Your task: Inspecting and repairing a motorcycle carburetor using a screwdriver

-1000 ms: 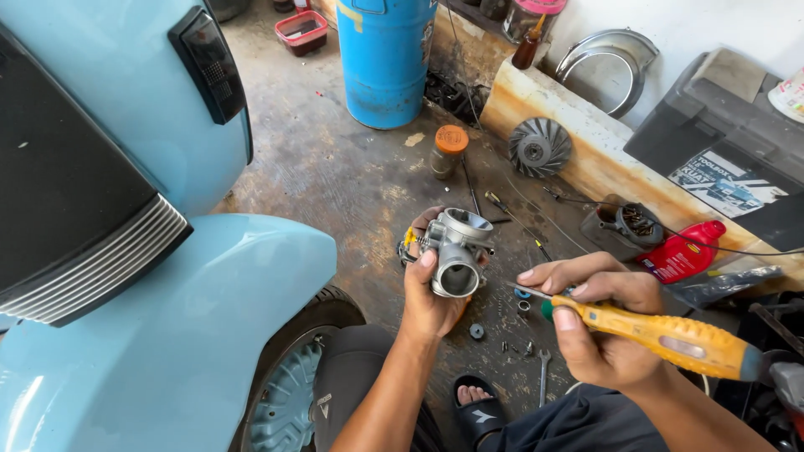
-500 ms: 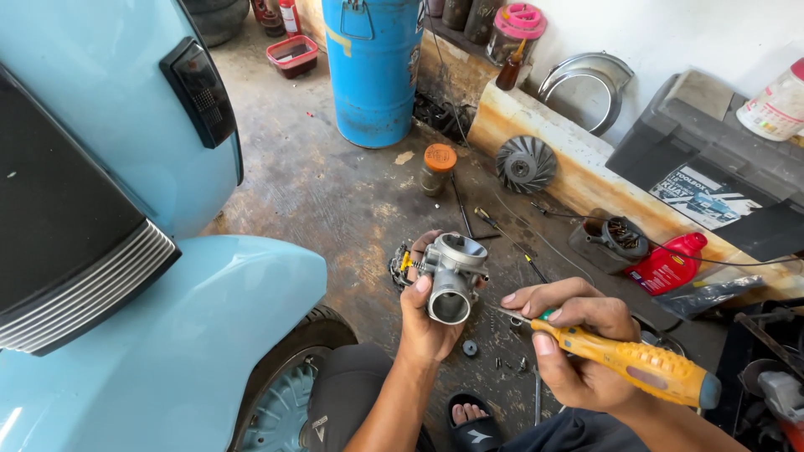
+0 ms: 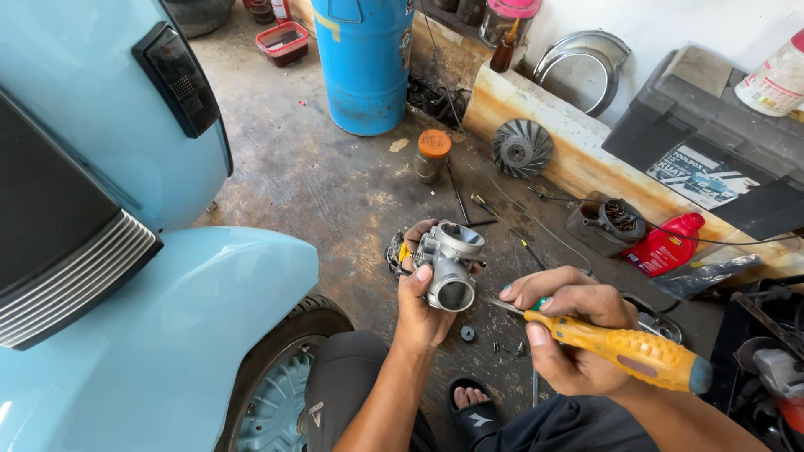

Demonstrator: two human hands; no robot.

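Our left hand (image 3: 423, 305) gripped the grey carburetor (image 3: 448, 266) from below, fingers clenched around its body, holding it above the concrete floor (image 3: 335, 188). Our right hand (image 3: 569, 335) clasped the yellow screwdriver (image 3: 624, 350), its tip just beside the carburetor's open bore. We judged the tip could slip off and gouge the casting, because the carburetor was steadied by one hand only. Loose screws (image 3: 502, 345) lay on the floor just below the carburetor and could roll away. Left of it bulked the pale blue scooter (image 3: 159, 335); beyond it stood an orange-lidded jar (image 3: 432, 155), a fan wheel (image 3: 522, 148) and a blue drum (image 3: 364, 63).
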